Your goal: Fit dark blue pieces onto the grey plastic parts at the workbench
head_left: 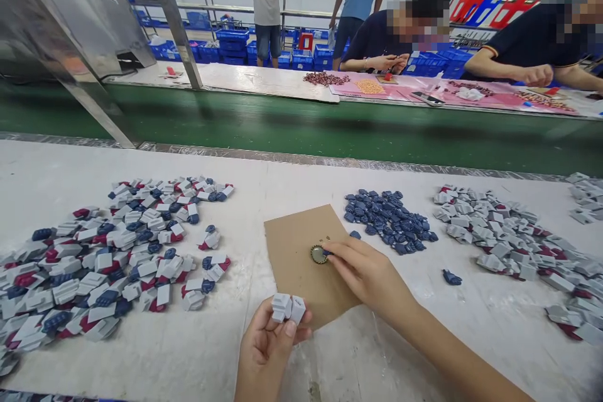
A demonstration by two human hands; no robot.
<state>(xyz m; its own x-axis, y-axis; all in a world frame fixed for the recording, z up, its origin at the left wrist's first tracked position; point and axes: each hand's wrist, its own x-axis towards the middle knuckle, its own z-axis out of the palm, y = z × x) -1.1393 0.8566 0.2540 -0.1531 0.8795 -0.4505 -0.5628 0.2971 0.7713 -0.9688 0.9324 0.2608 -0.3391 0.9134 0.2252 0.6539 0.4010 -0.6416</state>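
Observation:
My left hand [273, 342] is closed on a light grey blocky plastic part [287, 308], held between thumb and fingers over the near edge of a brown cardboard sheet [294, 248]. My right hand [365, 270] reaches across the sheet, its fingers pinched on a small dark blue piece [326, 252]. That piece is at the rim of a round bottle cap [319, 255] lying on the cardboard; whether they touch I cannot tell. Past my right hand lies a heap of dark blue moulded pieces [389, 220], with one loose blue piece [451, 277] apart from it.
On the left spreads a large pile of grey, blue and dark red assembled parts [101, 270]. Grey and red parts [499, 232] cover the right side. Beyond the table runs a green conveyor belt [282, 119]. Two people sit working opposite, and two others stand behind.

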